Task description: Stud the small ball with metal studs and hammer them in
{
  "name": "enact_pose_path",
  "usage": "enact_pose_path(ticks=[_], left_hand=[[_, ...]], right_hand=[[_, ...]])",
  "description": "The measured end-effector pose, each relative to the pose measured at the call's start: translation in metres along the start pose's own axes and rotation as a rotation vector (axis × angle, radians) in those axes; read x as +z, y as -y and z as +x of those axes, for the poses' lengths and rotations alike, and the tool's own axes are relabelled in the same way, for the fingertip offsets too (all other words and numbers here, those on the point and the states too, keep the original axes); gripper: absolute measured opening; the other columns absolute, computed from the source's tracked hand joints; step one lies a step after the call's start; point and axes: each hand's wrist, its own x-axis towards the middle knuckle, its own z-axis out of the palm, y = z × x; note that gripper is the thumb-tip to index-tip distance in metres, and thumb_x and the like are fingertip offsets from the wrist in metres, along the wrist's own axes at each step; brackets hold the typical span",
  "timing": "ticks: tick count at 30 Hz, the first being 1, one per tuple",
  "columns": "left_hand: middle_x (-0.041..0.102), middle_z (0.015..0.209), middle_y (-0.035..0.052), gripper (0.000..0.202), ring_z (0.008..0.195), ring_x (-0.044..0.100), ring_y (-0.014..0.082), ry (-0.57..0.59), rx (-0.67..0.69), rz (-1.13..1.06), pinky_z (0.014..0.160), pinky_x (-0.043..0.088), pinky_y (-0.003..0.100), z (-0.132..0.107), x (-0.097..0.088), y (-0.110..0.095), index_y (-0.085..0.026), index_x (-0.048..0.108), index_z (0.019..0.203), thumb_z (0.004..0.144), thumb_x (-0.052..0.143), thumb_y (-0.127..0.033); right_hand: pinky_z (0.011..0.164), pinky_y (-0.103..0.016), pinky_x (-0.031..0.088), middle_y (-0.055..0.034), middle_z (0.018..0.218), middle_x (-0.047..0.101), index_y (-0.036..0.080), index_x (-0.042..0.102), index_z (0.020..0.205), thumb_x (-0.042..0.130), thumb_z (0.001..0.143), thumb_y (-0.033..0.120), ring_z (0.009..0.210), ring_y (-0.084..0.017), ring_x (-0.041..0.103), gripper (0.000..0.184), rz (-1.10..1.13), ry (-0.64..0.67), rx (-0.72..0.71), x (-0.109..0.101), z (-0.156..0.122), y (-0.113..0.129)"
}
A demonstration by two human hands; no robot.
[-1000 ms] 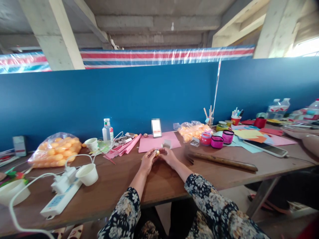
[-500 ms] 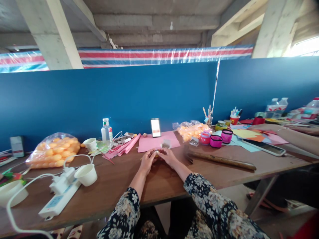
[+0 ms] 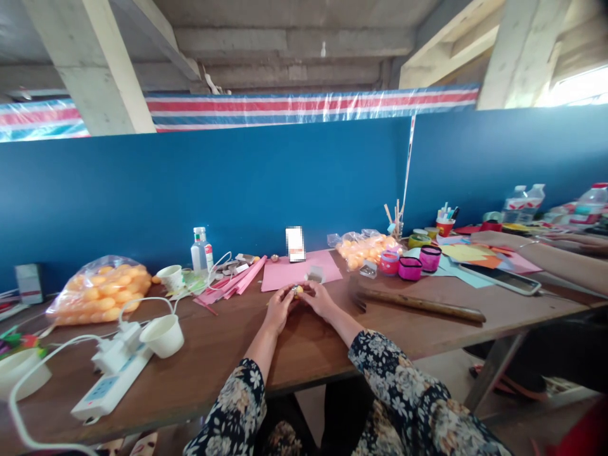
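Observation:
Close together above the brown table (image 3: 327, 354), my left hand (image 3: 280, 308) and my right hand (image 3: 320, 300) pinch a small shiny round piece (image 3: 297, 291) between their fingertips. It looks gold and silver; its exact kind is too small to make out. Just beyond my fingers lies a pink paper sheet (image 3: 275, 273), with a little clear plastic box (image 3: 315, 274) on its near part. Another small shiny ball (image 3: 274, 258) rests behind the sheet's left side. A phone-like upright device (image 3: 295, 247) with a blurred screen stands at the back of the sheet.
A wooden-handled hammer (image 3: 422, 304) lies right of my hands. Bags of orange balls (image 3: 102, 294) sit left and back right. At left are a power strip (image 3: 114, 386), a white cup (image 3: 162, 334) and cables. Another person's arm (image 3: 555, 258) reaches over coloured paper at right.
The round piece has turned slightly between my fingers, showing more of its gold side. Both hands stay in nearly the same place. The whole view has shifted a little.

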Motion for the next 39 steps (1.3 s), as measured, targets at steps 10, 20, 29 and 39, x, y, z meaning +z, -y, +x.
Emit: enact_pose_path(ticks=[10,20,29,39], left_hand=[[0.065,0.089,0.0070,0.037,0.078,0.060,0.0150,-0.089,-0.002,-0.007,0.076,0.048,0.032,-0.001,0.004,-0.002,-0.013,0.060,0.093,0.061,0.068,-0.030],[0.064,0.094,0.0065,0.038,0.083,0.060,0.0159,-0.079,-0.006,-0.036,0.077,0.048,0.033,-0.002,0.004,-0.004,-0.016,0.060,0.096,0.062,0.067,-0.032],[0.066,0.091,0.0086,0.041,0.079,0.062,0.0174,-0.063,-0.002,-0.002,0.078,0.048,0.034,-0.001,0.003,-0.002,-0.013,0.060,0.095,0.059,0.070,-0.028],[0.064,0.100,0.0079,0.046,0.089,0.060,0.0191,-0.010,0.012,0.011,0.083,0.046,0.034,0.000,0.001,0.000,-0.017,0.059,0.103,0.060,0.070,-0.027]], right_hand=[[0.075,-0.033,0.049,-0.0084,0.101,0.061,0.016,0.056,0.099,0.066,0.060,0.032,0.083,-0.018,0.060,0.043,-0.043,-0.014,-0.077,0.000,0.005,-0.013],[0.080,-0.035,0.047,-0.0076,0.102,0.062,0.016,0.058,0.097,0.063,0.064,0.031,0.091,-0.020,0.059,0.037,-0.052,-0.005,-0.097,0.001,0.002,-0.007],[0.080,-0.035,0.047,-0.0081,0.101,0.062,0.016,0.057,0.100,0.062,0.065,0.029,0.090,-0.019,0.059,0.038,-0.065,0.014,-0.123,0.001,0.002,-0.007],[0.081,-0.036,0.047,-0.0095,0.101,0.062,0.015,0.057,0.097,0.067,0.060,0.032,0.089,-0.021,0.060,0.042,-0.004,-0.006,-0.099,0.002,0.003,-0.007]])
